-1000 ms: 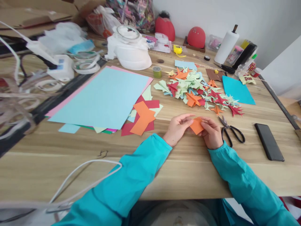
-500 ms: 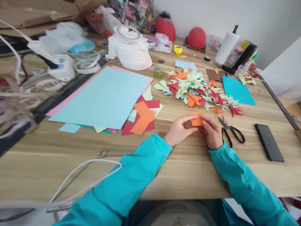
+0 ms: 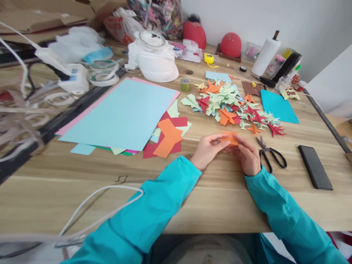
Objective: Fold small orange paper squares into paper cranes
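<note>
A small piece of orange paper [image 3: 230,138] is held between both hands, just above the wooden table. My left hand [image 3: 210,149] pinches its left side with thumb and fingers. On the right side, my right hand [image 3: 249,156] grips the same paper, its lower fingers partly hidden. Behind the hands lies a pile of folded paper cranes [image 3: 222,97] in pale green, orange, red and blue. Loose orange paper strips [image 3: 168,137] rest left of my left hand, over red and green scraps. Black-handled scissors [image 3: 271,152] lie open-bladed beside my right hand.
A stack of coloured sheets [image 3: 121,113], light blue on top, covers the left. A black phone [image 3: 315,167] lies at the right. A white cable [image 3: 110,187] loops across the front left. Farther back stand a thread spool [image 3: 185,85], a yellow tape measure [image 3: 209,58] and a turquoise sheet [image 3: 279,106].
My left thumb has moved up onto the front of the orange paper, which has shifted slightly left and tilted. My right hand stays nearly in place.
</note>
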Demonstrator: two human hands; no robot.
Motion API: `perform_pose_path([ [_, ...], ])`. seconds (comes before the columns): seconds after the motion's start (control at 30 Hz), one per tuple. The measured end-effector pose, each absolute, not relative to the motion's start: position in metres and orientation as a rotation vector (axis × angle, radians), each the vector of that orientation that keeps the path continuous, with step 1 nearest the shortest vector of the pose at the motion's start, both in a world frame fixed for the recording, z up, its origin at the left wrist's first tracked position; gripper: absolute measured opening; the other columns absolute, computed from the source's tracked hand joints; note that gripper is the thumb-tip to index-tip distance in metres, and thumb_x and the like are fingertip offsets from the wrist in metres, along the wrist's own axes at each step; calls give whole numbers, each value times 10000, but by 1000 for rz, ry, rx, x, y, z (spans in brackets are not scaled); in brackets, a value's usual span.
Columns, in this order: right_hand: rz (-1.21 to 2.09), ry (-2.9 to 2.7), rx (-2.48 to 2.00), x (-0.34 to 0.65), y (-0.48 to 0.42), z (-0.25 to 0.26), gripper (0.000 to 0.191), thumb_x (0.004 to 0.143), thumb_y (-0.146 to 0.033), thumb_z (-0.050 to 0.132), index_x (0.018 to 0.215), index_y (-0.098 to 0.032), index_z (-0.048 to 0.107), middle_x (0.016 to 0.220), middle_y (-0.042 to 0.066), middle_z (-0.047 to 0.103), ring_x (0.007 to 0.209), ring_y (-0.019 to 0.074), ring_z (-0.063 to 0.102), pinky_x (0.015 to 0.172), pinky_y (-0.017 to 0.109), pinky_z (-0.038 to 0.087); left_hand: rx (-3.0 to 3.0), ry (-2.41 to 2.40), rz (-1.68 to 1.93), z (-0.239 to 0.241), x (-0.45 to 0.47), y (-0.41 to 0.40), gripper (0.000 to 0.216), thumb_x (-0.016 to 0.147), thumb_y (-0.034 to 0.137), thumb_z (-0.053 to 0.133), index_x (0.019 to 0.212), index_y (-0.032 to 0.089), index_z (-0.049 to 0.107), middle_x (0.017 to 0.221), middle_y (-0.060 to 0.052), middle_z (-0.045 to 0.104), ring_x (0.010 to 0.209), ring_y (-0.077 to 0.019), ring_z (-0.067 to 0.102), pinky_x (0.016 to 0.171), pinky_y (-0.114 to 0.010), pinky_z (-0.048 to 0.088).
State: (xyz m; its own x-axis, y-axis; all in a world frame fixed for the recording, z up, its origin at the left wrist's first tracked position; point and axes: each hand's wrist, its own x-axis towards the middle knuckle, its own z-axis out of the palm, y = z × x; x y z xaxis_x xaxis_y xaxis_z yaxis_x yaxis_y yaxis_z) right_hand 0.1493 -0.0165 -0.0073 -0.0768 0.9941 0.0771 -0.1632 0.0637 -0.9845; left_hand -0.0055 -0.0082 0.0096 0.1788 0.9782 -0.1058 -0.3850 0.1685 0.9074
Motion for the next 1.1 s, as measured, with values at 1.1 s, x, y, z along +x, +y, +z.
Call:
perform_pose_path([
  [1.1,993,-1269,-1095,144,-15,-1,128,676,-277,684,781,-211,652,770,14,642,641,141,584,557,275,491,932,936,1201,9,-5,-9,259,528,249,786,727,124,678,776,-50,699,644,-144,643,714,-313,537],
])
